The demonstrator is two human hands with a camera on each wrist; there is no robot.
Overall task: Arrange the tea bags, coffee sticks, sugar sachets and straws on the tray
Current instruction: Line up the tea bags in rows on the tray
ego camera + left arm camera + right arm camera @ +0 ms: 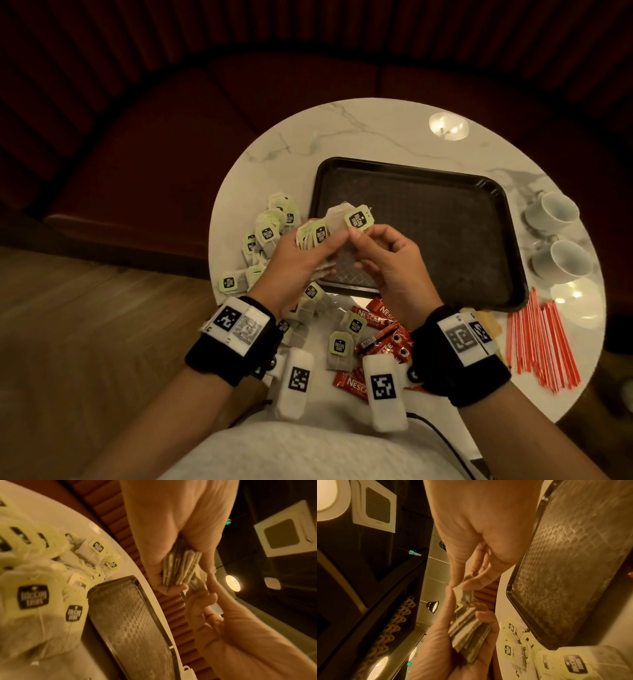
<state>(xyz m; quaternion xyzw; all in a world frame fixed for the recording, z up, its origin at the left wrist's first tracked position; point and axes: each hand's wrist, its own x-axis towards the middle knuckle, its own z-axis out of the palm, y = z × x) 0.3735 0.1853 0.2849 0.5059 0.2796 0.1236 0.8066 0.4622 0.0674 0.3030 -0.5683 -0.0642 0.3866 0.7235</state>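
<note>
1. Hovering over the near left corner of the tray (pixel 445 192), a bundle of tea bags (pixel 317 234) sits in the person's left hand (pixel 291 263), fingers curled round it from below, tags pointing away from the body.
2. One tea bag (pixel 342 219) stands proud of the bundle, its green tag uppermost; the right hand (pixel 387 260) pinches it between thumb and forefinger, the other fingers loosely bent.
3. Both hands meet at that bag, the right coming from the tray side, so it looks the better placed to carry the bag onto the tray, which lies just ahead and to the right of it.
4. The bag's long side runs away from the person, roughly in line with the tray's short edge.
5. Left of the tray, loose tea bags (pixel 270 233) lie heaped on the marble table (pixel 359 130); more spill toward the person.
6. Red coffee sticks (pixel 380 337) lie near the wrists, and orange straws (pixel 544 342) lie beside the tray's near right corner.
7. No tea bag rests on the tray yet, as far as I can see.
</note>
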